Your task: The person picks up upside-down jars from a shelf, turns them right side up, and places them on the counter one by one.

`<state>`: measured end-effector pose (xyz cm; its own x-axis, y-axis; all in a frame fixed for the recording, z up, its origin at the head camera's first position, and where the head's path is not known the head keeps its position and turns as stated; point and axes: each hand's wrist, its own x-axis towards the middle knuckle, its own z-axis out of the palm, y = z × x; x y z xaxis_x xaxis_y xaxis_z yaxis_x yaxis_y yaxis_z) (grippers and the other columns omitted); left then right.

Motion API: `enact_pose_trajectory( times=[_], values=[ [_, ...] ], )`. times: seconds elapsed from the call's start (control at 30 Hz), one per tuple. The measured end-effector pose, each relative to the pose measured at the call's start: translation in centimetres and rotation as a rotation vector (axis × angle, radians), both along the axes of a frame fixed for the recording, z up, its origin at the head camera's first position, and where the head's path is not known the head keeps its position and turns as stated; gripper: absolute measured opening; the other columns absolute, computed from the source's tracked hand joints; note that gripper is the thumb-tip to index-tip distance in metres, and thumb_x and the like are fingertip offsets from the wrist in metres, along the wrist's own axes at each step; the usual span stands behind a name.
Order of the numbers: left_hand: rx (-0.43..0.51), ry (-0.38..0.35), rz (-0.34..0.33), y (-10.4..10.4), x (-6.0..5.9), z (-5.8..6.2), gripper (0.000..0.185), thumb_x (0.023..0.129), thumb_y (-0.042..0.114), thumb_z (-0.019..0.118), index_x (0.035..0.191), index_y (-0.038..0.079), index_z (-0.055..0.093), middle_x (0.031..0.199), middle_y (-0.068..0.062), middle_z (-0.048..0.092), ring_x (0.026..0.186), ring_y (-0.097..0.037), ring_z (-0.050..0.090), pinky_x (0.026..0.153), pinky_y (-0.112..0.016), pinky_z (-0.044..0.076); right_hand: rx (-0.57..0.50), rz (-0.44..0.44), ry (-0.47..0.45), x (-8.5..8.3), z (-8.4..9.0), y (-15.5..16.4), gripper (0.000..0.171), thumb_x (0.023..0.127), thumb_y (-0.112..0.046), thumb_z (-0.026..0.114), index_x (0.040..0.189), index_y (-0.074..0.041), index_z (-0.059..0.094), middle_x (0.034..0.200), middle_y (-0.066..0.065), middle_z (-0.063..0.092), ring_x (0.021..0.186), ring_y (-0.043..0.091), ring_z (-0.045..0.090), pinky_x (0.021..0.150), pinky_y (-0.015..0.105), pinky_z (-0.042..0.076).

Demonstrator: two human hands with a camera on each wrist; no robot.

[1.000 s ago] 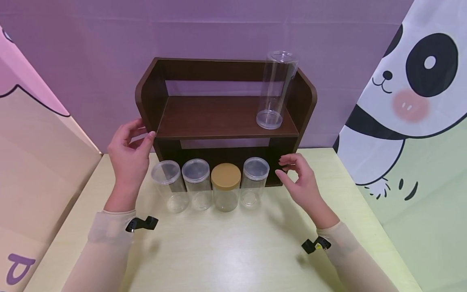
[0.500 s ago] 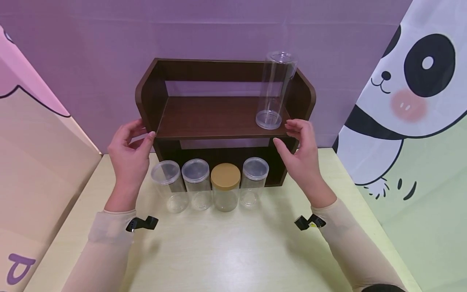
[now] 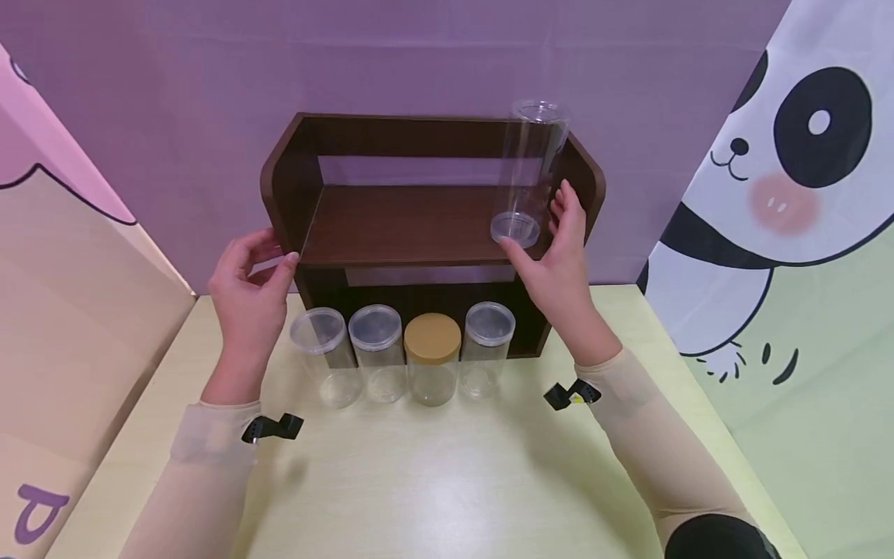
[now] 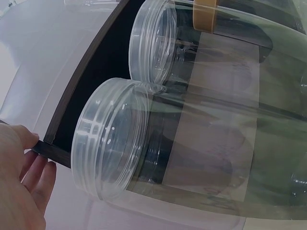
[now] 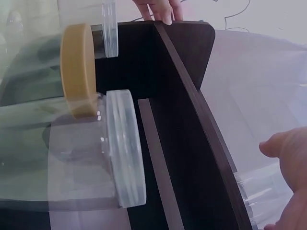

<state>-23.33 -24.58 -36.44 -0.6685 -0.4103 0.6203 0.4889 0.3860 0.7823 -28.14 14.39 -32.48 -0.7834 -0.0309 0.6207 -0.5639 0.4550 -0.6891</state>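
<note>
A dark wooden shelf [image 3: 419, 225] stands on the table. A tall clear jar [image 3: 528, 167] is upright at the right end of its upper board. My right hand [image 3: 534, 219] cups the jar's base, thumb in front and fingers [image 3: 564, 203] beside it, not visibly closed. In the right wrist view the thumb [image 5: 280, 146] hovers by the jar's base [image 5: 256, 194]. My left hand [image 3: 275, 252] pinches the shelf's left side panel [image 4: 81, 91]; its fingers [image 4: 29, 163] touch the edge. Below stand three clear-lidded jars [image 3: 377, 349] and a tan-lidded jar [image 3: 432, 365].
The row of jars stands on the pale yellow table [image 3: 447, 481] in front of the shelf's lower opening. A panda cloth [image 3: 768, 194] hangs at the right. At the left leans a pink and tan board [image 3: 70, 272], and a purple wall lies behind.
My right hand rose from beside the lower jars to the upper board and reached around the tall jar's base. The left hand and the jars stayed put.
</note>
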Motion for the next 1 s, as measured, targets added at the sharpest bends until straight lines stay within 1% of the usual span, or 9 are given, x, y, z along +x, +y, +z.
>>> enact_pose_trajectory(
  times=[0.1, 0.23, 0.37, 0.5, 0.63, 0.77, 0.9, 1.0],
  values=[
    [0.004, -0.005, -0.003, 0.0, 0.1, -0.1, 0.035, 0.099, 0.007, 0.082, 0.134, 0.009, 0.077, 0.118, 0.008, 0.072, 0.108, -0.01, 0.073, 0.092, -0.018, 0.06, -0.006, 0.002, 0.0, -0.7, 0.1, -0.4, 0.109, 0.097, -0.021, 0.087, 0.176, -0.012, 0.012, 0.176, 0.009, 0.024, 0.161, 0.016, 0.029, 0.132, 0.035, 0.032],
    [0.0, -0.003, -0.004, 0.0, 0.1, -0.2, 0.035, 0.099, 0.007, 0.082, 0.134, 0.009, 0.077, 0.118, 0.008, 0.072, 0.109, -0.01, 0.073, 0.092, -0.017, 0.06, -0.018, 0.002, 0.002, -1.4, 0.5, -0.7, 0.117, 0.096, -0.022, 0.089, 0.178, -0.018, 0.005, 0.176, 0.009, 0.024, 0.161, 0.017, 0.032, 0.129, 0.03, 0.033],
    [0.0, 0.001, -0.002, -0.1, 0.0, -0.1, 0.035, 0.099, 0.006, 0.083, 0.134, 0.008, 0.077, 0.118, 0.008, 0.072, 0.109, -0.01, 0.073, 0.092, -0.017, 0.06, -0.039, 0.0, -0.009, -2.1, 0.9, -0.9, 0.127, 0.092, -0.017, 0.092, 0.178, -0.024, 0.0, 0.174, 0.009, 0.026, 0.159, 0.018, 0.034, 0.128, 0.029, 0.035],
    [0.008, 0.001, -0.007, -0.1, 0.0, 0.0, 0.036, 0.099, 0.005, 0.082, 0.134, 0.006, 0.077, 0.118, 0.009, 0.072, 0.107, -0.009, 0.074, 0.091, -0.017, 0.06, -0.05, 0.003, -0.036, -2.6, 1.1, -1.0, 0.133, 0.089, -0.011, 0.094, 0.178, -0.028, -0.003, 0.17, 0.01, 0.032, 0.155, 0.018, 0.041, 0.127, 0.031, 0.039],
    [0.011, 0.004, -0.01, 0.0, 0.0, 0.0, 0.036, 0.099, 0.005, 0.082, 0.134, 0.005, 0.076, 0.117, 0.01, 0.072, 0.105, -0.009, 0.074, 0.09, -0.017, 0.06, -0.062, 0.017, -0.037, -2.8, 1.1, -0.9, 0.133, 0.089, -0.005, 0.093, 0.178, -0.029, -0.002, 0.165, 0.012, 0.039, 0.15, 0.021, 0.047, 0.124, 0.033, 0.043],
    [0.01, 0.009, -0.011, 0.0, 0.0, 0.0, 0.036, 0.099, 0.004, 0.082, 0.134, 0.005, 0.076, 0.117, 0.011, 0.072, 0.105, -0.009, 0.074, 0.09, -0.017, 0.06, -0.06, 0.028, -0.01, -3.0, 1.1, -0.9, 0.13, 0.09, -0.002, 0.092, 0.179, -0.026, 0.0, 0.166, 0.012, 0.038, 0.149, 0.021, 0.047, 0.122, 0.032, 0.044],
    [0.013, 0.01, -0.012, 0.0, 0.0, 0.1, 0.036, 0.099, 0.003, 0.082, 0.134, 0.003, 0.076, 0.117, 0.011, 0.071, 0.104, -0.008, 0.074, 0.089, -0.016, 0.059, -0.064, 0.026, -0.009, -2.9, 1.1, -0.9, 0.129, 0.089, -0.002, 0.092, 0.179, -0.026, 0.002, 0.166, 0.011, 0.039, 0.149, 0.019, 0.046, 0.121, 0.032, 0.046],
    [0.014, 0.011, -0.014, -0.1, 0.0, 0.0, 0.037, 0.098, 0.002, 0.082, 0.135, 0.002, 0.076, 0.117, 0.011, 0.071, 0.104, -0.008, 0.073, 0.089, -0.017, 0.059, -0.08, 0.033, -0.007, -2.7, 1.1, -0.9, 0.129, 0.089, -0.003, 0.092, 0.179, -0.028, 0.003, 0.162, 0.012, 0.042, 0.147, 0.019, 0.048, 0.12, 0.034, 0.048]
  ],
)
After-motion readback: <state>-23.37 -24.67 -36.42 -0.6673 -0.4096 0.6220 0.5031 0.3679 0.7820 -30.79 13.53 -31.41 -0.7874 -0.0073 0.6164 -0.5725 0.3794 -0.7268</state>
